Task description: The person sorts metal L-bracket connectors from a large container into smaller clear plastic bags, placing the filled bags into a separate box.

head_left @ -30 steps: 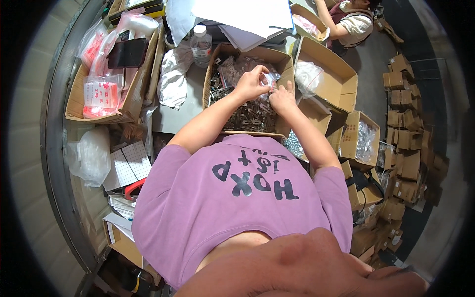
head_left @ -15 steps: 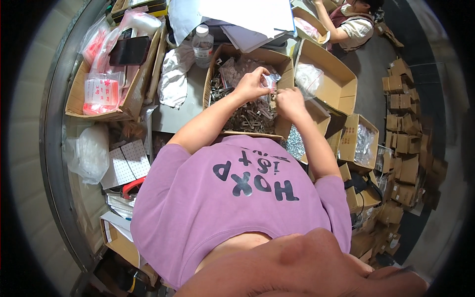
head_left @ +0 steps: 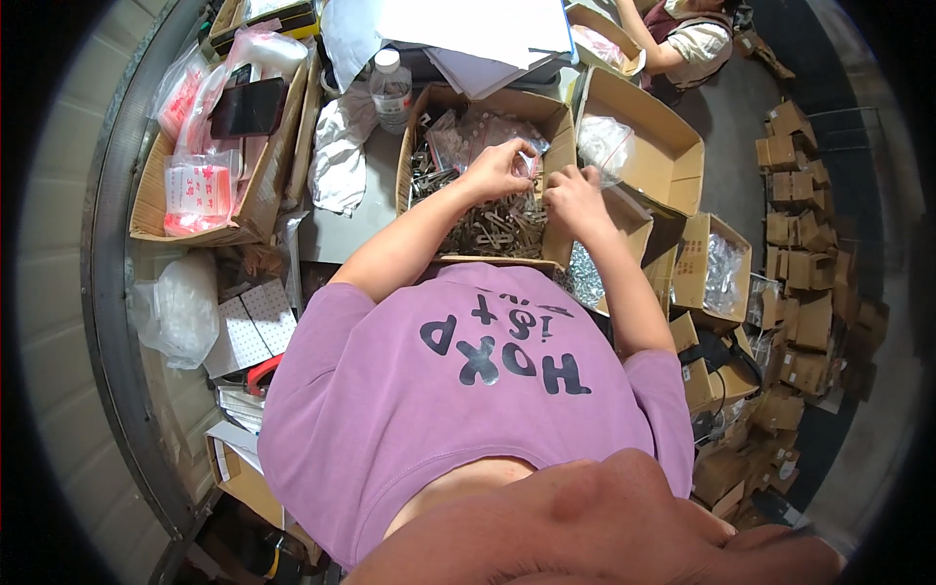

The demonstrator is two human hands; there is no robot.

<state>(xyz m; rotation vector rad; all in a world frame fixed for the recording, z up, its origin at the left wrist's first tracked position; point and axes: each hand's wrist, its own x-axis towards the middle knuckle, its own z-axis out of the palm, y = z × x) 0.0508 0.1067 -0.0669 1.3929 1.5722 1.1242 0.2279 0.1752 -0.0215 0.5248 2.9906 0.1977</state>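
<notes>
Over an open cardboard box (head_left: 563,156) full of small flat metal parts (head_left: 497,229), my left hand (head_left: 495,171) pinches a small clear plastic bag (head_left: 529,164) with a reddish edge. My right hand (head_left: 575,200) is just to the right, at the box's right wall, a little apart from the bag. Its fingers are curled together, and whatever they hold is hidden. More clear bags (head_left: 453,144) lie on the metal parts towards the back of the box.
A water bottle (head_left: 391,93) and white cloth (head_left: 341,151) are left of the box. Papers (head_left: 468,29) lie behind. On the right stand a carton (head_left: 673,166) with a plastic bag and another with silvery pieces (head_left: 721,273). A co-worker (head_left: 692,44) is at far right.
My right hand has moved slightly right, away from the bag in my left hand. The left hand has stayed nearly in place, still pinching the bag.
</notes>
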